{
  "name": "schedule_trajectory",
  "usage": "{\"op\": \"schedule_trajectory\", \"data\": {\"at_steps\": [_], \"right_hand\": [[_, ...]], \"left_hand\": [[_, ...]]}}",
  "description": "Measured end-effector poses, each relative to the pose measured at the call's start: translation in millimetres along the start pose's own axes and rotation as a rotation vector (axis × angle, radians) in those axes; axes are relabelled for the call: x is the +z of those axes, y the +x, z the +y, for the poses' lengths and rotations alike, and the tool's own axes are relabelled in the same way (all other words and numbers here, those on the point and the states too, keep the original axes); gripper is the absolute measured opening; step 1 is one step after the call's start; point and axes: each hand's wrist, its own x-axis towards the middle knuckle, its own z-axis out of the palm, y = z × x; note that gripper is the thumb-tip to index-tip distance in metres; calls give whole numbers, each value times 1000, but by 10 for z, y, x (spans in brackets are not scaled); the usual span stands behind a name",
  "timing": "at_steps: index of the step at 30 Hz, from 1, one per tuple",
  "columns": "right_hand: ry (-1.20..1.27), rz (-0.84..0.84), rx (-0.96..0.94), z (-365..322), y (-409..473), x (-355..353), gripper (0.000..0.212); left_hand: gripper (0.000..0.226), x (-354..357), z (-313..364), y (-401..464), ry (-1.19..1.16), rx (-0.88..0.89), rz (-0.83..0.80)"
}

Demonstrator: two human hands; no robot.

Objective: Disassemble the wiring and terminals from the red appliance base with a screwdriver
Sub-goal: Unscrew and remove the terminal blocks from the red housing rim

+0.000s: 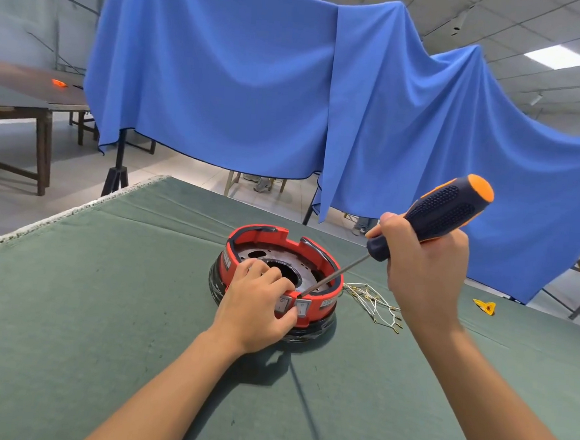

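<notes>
My left hand (256, 307) clasps the red base (279, 274) mid-surface; my right hand (423, 260) grips the screwdriver (429, 219), tip at its near rim. Loose wires (373, 303) lie right. Green surface (104, 310), blue curtain (257, 80) beyond.

Red base (317, 252), navy-orange screwdriver (443, 210)
</notes>
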Motion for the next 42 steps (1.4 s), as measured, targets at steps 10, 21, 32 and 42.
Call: {"op": "schedule_trajectory", "data": {"at_steps": [10,21,32,42], "right_hand": [[-70,24,-22,-1,-48,4,33],[-108,21,-4,4,-47,-15,34],[-251,-43,125,-27,125,57,37],[-267,7,156,67,458,465,48]], "left_hand": [[38,-6,-27,0,4,11,-26],[38,14,-36,6,5,8,-3],[35,36,45,-12,106,-47,29],[43,79,138,-28,227,-130,-19]]}}
